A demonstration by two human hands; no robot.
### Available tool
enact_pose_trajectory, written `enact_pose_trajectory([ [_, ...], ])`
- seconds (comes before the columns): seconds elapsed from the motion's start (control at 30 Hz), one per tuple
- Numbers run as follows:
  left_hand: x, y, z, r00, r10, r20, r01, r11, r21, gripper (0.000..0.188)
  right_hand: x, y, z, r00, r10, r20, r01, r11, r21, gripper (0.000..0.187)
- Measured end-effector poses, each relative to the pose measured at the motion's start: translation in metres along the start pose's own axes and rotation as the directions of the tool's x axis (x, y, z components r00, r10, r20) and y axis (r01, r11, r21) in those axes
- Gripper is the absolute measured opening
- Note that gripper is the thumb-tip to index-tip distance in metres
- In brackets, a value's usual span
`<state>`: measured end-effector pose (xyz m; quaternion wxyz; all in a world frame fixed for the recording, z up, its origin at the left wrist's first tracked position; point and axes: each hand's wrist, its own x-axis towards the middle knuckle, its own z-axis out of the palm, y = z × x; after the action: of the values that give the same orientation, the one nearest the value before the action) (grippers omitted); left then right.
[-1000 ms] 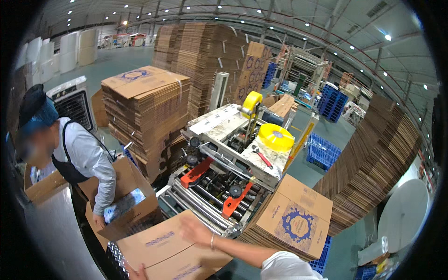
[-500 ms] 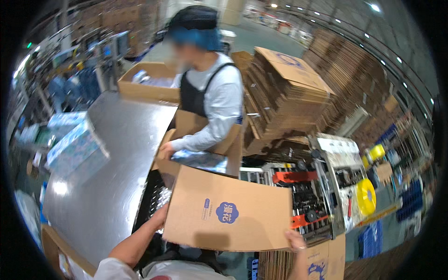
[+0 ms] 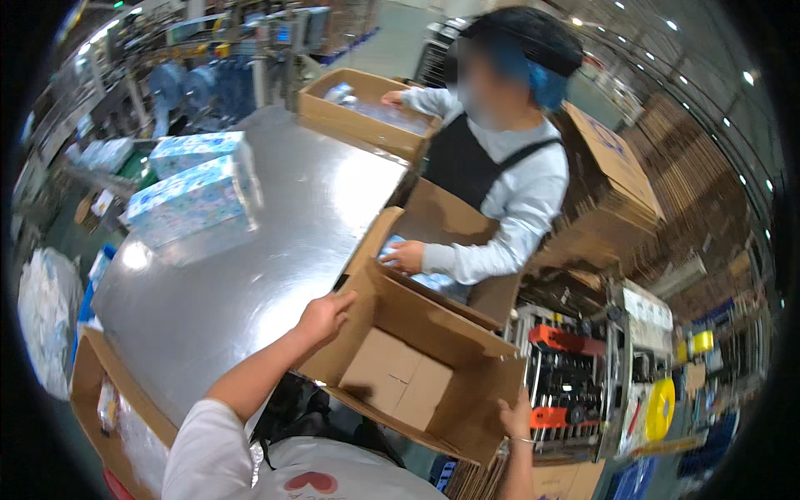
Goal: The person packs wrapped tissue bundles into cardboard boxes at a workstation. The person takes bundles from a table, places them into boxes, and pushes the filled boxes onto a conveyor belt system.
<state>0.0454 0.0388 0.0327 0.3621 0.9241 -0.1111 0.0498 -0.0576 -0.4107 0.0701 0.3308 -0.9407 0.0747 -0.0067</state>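
Cardboard box [image 3: 400,375], turned mouth-up since the earlier frame; before the person, beside the metal table [image 3: 308,200]. Opened out, unfilled, top unclosed. Right hand [image 3: 517,417]: pinching its wall. Left hand [image 3: 323,319]: at rim, grip unclear.

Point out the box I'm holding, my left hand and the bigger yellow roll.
Box [image 3: 397,379]: head view, inside bottom.
Left hand [image 3: 323,317]: head view, its back.
Yellow roll [image 3: 659,410]: head view, its side.

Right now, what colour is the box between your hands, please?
The box is brown, clearest in head view.
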Motion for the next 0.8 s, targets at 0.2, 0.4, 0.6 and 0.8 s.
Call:
enact_pose_trajectory([
  [0.2, -0.057, 0.019, 0.122, 0.927, -0.335, 0.169, 0.282, 0.920, 0.273, 0.090, -0.017, 0.111, -0.041, 0.943, 0.178, 0.281, -0.172, 0.984, -0.045, 0.046],
  [0.4, -0.093, -0.008, 0.122, 0.763, -0.357, 0.539, 0.560, 0.782, -0.273, 0.074, 0.039, 0.091, 0.019, 0.886, 0.116, 0.449, -0.113, 0.993, -0.034, 0.036],
  [0.6, -0.169, -0.046, -0.073, 0.753, -0.654, 0.066, 0.389, 0.363, -0.847, 0.030, 0.138, -0.120, 0.102, 0.803, -0.324, 0.500, 0.292, 0.946, 0.144, 0.036],
  [0.8, -0.462, -0.163, -0.170, -0.225, -0.289, -0.930, 0.874, 0.362, -0.324, 0.025, 0.164, -0.308, 0.184, 0.595, -0.571, 0.565, 0.541, 0.805, 0.244, 0.037],
])
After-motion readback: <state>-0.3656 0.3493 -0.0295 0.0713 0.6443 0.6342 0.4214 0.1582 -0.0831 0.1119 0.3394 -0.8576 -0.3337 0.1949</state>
